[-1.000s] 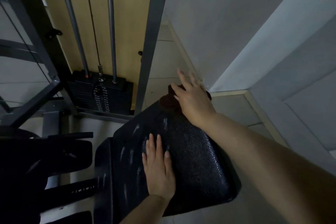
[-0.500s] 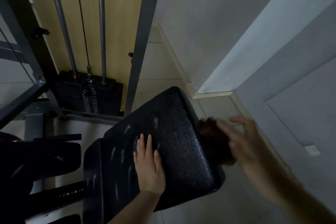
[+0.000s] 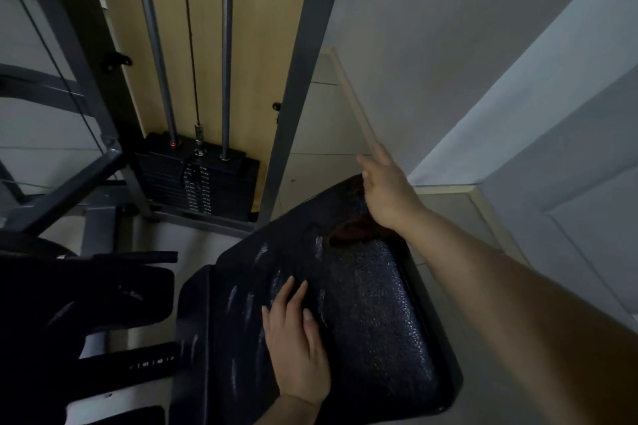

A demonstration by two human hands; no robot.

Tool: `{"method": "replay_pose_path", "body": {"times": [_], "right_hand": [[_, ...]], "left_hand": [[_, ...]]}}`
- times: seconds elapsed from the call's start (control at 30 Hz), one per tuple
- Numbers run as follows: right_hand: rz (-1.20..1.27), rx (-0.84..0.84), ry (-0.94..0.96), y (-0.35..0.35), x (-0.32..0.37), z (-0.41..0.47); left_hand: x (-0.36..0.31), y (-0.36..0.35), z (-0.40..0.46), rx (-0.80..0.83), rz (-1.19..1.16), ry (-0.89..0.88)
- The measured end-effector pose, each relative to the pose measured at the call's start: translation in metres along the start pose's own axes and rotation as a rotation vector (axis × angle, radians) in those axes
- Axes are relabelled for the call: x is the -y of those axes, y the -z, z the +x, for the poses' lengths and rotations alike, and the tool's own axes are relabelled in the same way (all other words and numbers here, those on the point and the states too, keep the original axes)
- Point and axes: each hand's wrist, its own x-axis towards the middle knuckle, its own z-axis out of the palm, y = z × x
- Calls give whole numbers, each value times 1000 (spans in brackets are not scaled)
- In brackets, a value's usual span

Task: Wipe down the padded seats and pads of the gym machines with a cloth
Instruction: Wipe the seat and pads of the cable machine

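A black padded seat (image 3: 373, 307) with a pebbled, damp-looking surface fills the lower middle of the head view. My left hand (image 3: 295, 342) lies flat on its near part, fingers spread, holding nothing. My right hand (image 3: 386, 193) presses a dark reddish-brown cloth (image 3: 352, 229) against the pad's far end. Only the cloth's near edge shows below the palm.
A black weight stack (image 3: 196, 183) with two chrome guide rods (image 3: 226, 52) stands behind the seat inside a grey steel frame (image 3: 297, 93). More dark pads (image 3: 86, 304) sit at the left. A grey wall (image 3: 466, 45) and a tiled floor lie to the right.
My right hand with the cloth swung from the pad's right side back up to its far end. The left hand stayed flat on the pad.
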Motion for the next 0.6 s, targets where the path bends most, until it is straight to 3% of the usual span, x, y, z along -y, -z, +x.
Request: {"method": "replay_pose_path", "body": {"times": [0.1,0.23,0.33,0.5,0.6], "right_hand": [[-24,-60,46,-3,-5,-18],[-227,35,-121,-2,-10,-102],[-108,71,-173,-3,-15,-120],[114,-240,-26,13,-15,-102],[274,-210,96,25,-4,-103]], "left_hand": [[0,1,0,10,9,-7],[0,1,2,18,10,-6],[-2,2,4,13,16,-17],[-2,3,5,19,22,-27],[-5,6,9,-1,14,-23]]}}
